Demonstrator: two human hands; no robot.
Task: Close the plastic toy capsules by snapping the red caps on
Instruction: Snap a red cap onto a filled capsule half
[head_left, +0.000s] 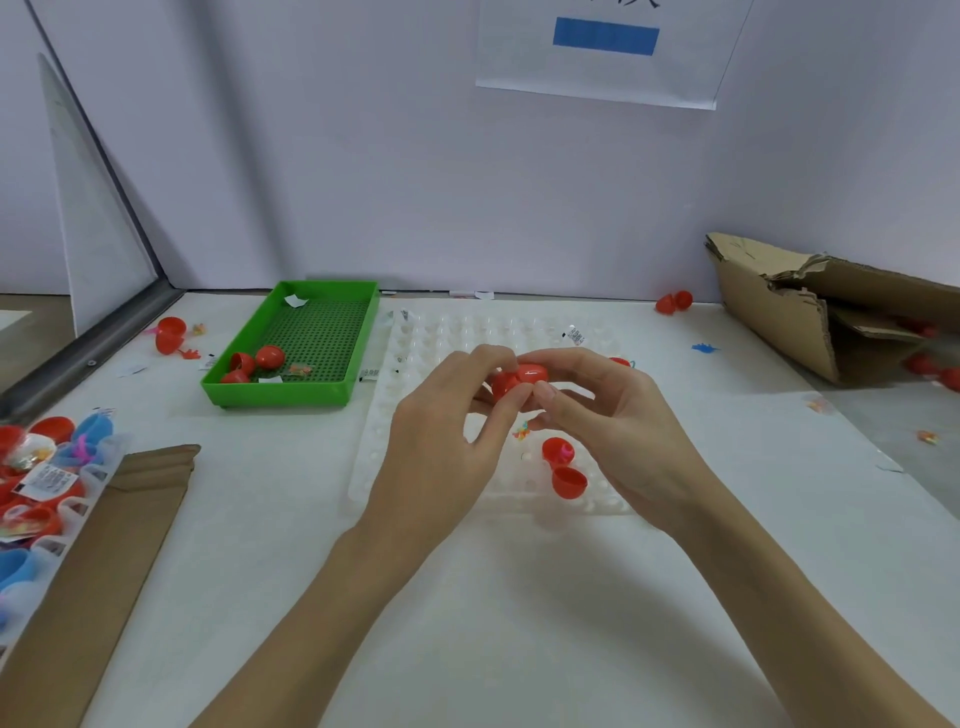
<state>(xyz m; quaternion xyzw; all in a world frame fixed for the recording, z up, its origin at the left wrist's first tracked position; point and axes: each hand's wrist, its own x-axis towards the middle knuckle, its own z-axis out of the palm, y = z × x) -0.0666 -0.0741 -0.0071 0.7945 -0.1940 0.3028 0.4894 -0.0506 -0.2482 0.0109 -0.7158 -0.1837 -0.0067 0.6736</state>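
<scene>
Two hands, left hand (441, 431) and right hand (618, 421), pinch red capsule (522, 378); no writing legible.

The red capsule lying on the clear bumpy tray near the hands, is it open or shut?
Open. The red capsule on the clear tray shows two separate cups side by side, one holding a small pink toy.

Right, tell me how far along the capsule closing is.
Done: one closed capsule lies in the green tray. In hand: left hand and right hand pinch a red capsule together. Left: an open capsule on the clear tray, others scattered.
</scene>
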